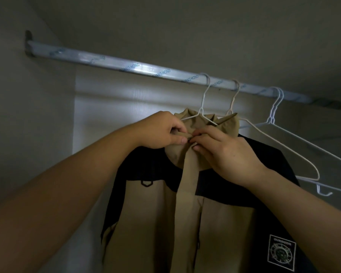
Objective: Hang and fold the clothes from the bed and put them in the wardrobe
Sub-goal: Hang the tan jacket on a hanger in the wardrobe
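Wardrobe [28, 99] dim; L hand [159, 131] & R hand [220, 152] pinch jacket collar [175, 157]; hem off-frame.

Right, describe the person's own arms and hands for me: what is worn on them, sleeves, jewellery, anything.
Both are bare as far as the view shows: no sleeve or cuff on the left arm or right arm. The left hand and right hand wear no gloves, and no watch, bracelet or ring shows on the sides in view.
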Motion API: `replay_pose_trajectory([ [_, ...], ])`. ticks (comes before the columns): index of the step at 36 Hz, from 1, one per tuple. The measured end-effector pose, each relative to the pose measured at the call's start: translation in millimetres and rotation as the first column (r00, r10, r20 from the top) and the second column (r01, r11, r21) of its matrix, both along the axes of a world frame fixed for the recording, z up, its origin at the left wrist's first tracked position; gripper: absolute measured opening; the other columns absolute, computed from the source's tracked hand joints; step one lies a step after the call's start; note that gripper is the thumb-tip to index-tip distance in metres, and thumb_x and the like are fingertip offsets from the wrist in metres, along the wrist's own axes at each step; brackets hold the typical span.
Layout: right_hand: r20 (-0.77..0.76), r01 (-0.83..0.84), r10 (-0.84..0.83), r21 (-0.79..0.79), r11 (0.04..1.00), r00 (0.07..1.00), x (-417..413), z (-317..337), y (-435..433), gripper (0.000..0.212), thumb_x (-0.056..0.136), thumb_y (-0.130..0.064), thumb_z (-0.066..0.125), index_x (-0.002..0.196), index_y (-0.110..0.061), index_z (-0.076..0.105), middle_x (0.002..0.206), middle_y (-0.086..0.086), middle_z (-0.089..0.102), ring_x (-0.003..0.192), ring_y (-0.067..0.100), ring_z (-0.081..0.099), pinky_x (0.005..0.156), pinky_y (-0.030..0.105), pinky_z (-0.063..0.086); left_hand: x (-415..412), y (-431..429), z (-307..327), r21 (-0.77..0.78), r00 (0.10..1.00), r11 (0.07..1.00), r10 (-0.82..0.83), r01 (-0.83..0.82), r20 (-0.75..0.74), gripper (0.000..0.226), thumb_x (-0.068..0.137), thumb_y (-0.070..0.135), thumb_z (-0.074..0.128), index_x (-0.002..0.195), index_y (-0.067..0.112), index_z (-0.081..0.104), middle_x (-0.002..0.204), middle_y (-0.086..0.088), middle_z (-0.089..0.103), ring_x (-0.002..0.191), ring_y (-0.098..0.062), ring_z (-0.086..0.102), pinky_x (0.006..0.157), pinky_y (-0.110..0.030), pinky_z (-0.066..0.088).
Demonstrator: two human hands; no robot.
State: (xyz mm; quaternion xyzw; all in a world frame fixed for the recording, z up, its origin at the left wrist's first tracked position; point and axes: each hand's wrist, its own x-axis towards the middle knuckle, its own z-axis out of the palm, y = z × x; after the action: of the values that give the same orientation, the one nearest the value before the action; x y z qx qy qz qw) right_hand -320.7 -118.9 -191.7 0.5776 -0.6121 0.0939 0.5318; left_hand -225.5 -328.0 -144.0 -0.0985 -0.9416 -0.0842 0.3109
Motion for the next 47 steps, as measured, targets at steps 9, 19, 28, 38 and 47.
replay_pose_trajectory([
  [9,-0.056,-0.082,0.078,-0.09,0.993,0.995,2.5,2.9,0.5,0.021,0.102,-0.031,0.059,0.106,-0.016,0.073,0.112,-0.006,0.07,0.087,0.016,0.07,0.052,0.03,0.048,11.2,3.8,1.5,0.154,0.995,0.984,-0.1,0.094,0.026,0.009,0.085,0.019,0.079,0.091,0.026,0.077,0.063,0.028,0.062,0.057,0.009,0.052,0.056,-0.004,0.036],
  [19,0.242,-0.04,0.067,-0.117,0.992,0.968,0.1,6.4,-0.9,0.029,0.091,-0.046,0.065,0.11,-0.023,0.064,0.095,-0.011,0.066,0.079,0.012,0.061,0.059,0.034,0.049,18.8,10.4,3.8,0.158,0.981,0.982,-0.131,0.108,0.144,0.017,0.079,0.022,0.084,0.095,0.019,0.077,0.058,0.019,0.058,0.054,0.001,0.05,0.055,-0.011,0.038],
  [28,0.219,0.009,-0.001,-0.034,0.999,0.976,0.0,8.5,-3.7,0.033,0.096,-0.045,0.06,0.118,-0.022,0.069,0.112,-0.007,0.068,0.097,0.017,0.066,0.065,0.037,0.053,16.4,8.0,-3.2,0.19,0.987,0.977,-0.122,0.101,0.101,0.024,0.079,0.024,0.085,0.101,0.021,0.078,0.058,0.018,0.059,0.053,0.002,0.05,0.056,-0.012,0.039],
  [38,0.319,-0.025,0.032,-0.026,0.999,0.947,-1.7,12.6,-3.7,0.032,0.092,-0.048,0.064,0.111,-0.023,0.07,0.102,-0.01,0.065,0.09,0.012,0.061,0.069,0.037,0.052,9.2,8.4,-8.3,0.197,0.989,0.969,-0.15,0.149,-0.01,0.013,0.078,0.034,0.084,0.086,0.025,0.079,0.064,0.023,0.064,0.055,0.007,0.051,0.054,-0.008,0.036],
  [47,0.643,-0.155,0.156,-0.058,0.986,0.75,-13.0,16.2,-10.0,0.02,0.09,-0.04,0.071,0.103,-0.025,0.073,0.088,-0.015,0.065,0.083,0.0,0.059,0.071,0.019,0.044,6.6,4.3,-9.3,0.22,0.99,0.966,-0.134,0.139,-0.037,0.006,0.083,0.03,0.08,0.087,0.026,0.078,0.063,0.023,0.061,0.057,0.005,0.051,0.054,-0.008,0.036],
])
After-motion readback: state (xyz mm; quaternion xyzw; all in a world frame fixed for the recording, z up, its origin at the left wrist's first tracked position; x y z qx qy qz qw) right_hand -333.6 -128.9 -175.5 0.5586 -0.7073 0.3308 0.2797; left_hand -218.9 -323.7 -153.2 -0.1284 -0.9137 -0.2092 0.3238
